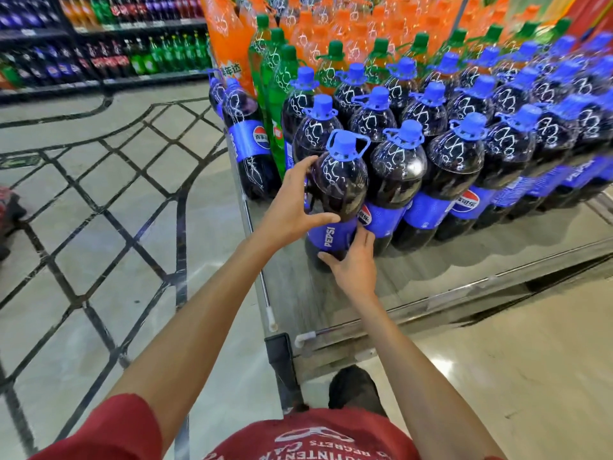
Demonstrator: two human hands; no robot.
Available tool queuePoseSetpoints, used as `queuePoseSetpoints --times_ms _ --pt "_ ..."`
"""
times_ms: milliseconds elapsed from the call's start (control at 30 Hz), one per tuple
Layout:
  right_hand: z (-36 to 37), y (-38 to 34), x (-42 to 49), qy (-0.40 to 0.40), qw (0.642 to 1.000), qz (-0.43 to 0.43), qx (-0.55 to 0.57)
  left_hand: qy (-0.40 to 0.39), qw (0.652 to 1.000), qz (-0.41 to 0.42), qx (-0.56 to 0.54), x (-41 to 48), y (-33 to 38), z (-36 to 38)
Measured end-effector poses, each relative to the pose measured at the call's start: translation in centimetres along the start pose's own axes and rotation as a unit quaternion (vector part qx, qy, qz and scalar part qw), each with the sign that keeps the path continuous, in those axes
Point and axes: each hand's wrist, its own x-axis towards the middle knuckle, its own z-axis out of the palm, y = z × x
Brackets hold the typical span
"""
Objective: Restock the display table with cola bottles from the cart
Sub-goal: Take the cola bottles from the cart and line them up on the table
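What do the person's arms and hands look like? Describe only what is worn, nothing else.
Both arms are bare. The left hand and right hand wear no gloves; no watch, band or ring shows. A short red sleeve covers the left upper arm, part of a red T-shirt with white print. The right sleeve is out of view.

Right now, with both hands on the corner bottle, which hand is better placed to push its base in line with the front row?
Right, probably. The right hand sits low on the cola bottle, at its label and base; the left hand cups the shoulder higher up.
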Motion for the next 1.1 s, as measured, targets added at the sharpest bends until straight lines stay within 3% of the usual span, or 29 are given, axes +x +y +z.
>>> queuePoseSetpoints --times_ms 300,467,667,767,933,1100 --pt "-1.3 -0.7 0.0 -0.041 0.999 0.025 0.003 0.020 0.999 -0.038 0.018 -1.9 0.6 -0.2" --pt "-4.0 -0.3 1.0 -0.111 0.993 0.025 -0.014 0.002 0.993 -0.033 0.114 -3.7 0.8 -1.1" --pt "-8.5 -0.4 0.4 -0.207 0.967 0.003 -0.149 -0.060 0.965 0.045 0.250 -5.8 2.6 -1.6" --pt "-11.4 0.0 -1.3 -0.246 0.942 0.016 -0.226 -0.143 0.933 0.037 0.329 -6.4 4.6 -0.8" --pt "-17.3 0.1 -6.6 -0.220 0.922 0.007 -0.320 -0.273 0.832 0.070 0.477 -8.3 8.8 2.1" --pt "-23.8 0.5 -13.0 -0.152 0.921 0.034 -0.357 -0.297 0.799 0.126 0.508 -10.7 14.1 5.7"
